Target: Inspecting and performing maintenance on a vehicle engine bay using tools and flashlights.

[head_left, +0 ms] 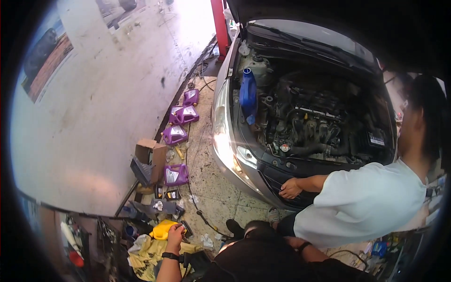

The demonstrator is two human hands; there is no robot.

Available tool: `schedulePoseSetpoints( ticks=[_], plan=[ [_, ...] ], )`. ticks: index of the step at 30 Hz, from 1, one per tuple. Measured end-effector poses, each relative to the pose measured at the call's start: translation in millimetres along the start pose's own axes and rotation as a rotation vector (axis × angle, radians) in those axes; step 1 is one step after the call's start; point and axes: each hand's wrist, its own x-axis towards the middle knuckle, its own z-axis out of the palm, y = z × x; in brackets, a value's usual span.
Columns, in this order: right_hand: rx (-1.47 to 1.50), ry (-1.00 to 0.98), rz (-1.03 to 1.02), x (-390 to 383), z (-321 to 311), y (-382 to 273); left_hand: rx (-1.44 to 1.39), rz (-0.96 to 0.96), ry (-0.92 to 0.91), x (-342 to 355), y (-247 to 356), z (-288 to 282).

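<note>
My left hand [175, 233], with a dark band at its wrist, is at the lower left beside a yellow jug [162, 230]. Its fingers are closed together; a small pale spot shows at the tips, and I cannot make out what they hold. Crumpled yellow cloth or plastic sheeting [149, 256] lies below the jug. My right hand [296, 242] rests close against my dark clothing, its fingers hidden. Ahead is a silver car with its hood raised over the engine [314, 122]. A blue jug [247, 94] without a cap stands at the engine bay's left edge.
A co-worker in a white shirt [361, 202] leans at the car's front, one hand [291, 188] at its front edge. Several purple jugs [175, 135] line the wall. An open cardboard box [157, 155] stands beside them. A dark cable [202, 217] crosses the tiled floor.
</note>
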Motion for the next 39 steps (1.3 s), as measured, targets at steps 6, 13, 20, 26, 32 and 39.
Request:
schedulePoseSetpoints(
  ticks=[6,13,20,26,32,39],
  plan=[
    [0.319,0.158,0.637,144.8,-188.7,-213.8,-0.006,0.151,-0.276,74.7,120.7,55.2],
    [0.547,0.397,0.363,311.0,-289.7,-259.7,0.215,0.366,-0.440,151.1,256.8,75.9],
    [0.517,0.391,0.153,471.2,-439.4,-322.4,0.244,0.366,-0.305,240.9,357.0,67.8],
    [0.777,0.620,0.171,534.2,-468.0,-315.2,0.506,0.387,-0.583,342.7,424.8,132.8],
    [0.979,0.962,0.448,526.3,-482.5,-345.4,0.639,0.611,-0.892,440.1,520.6,203.1],
    [1.340,1.411,0.525,572.2,-446.9,-417.6,0.702,0.883,-1.027,512.3,656.1,333.4]
  ],
)
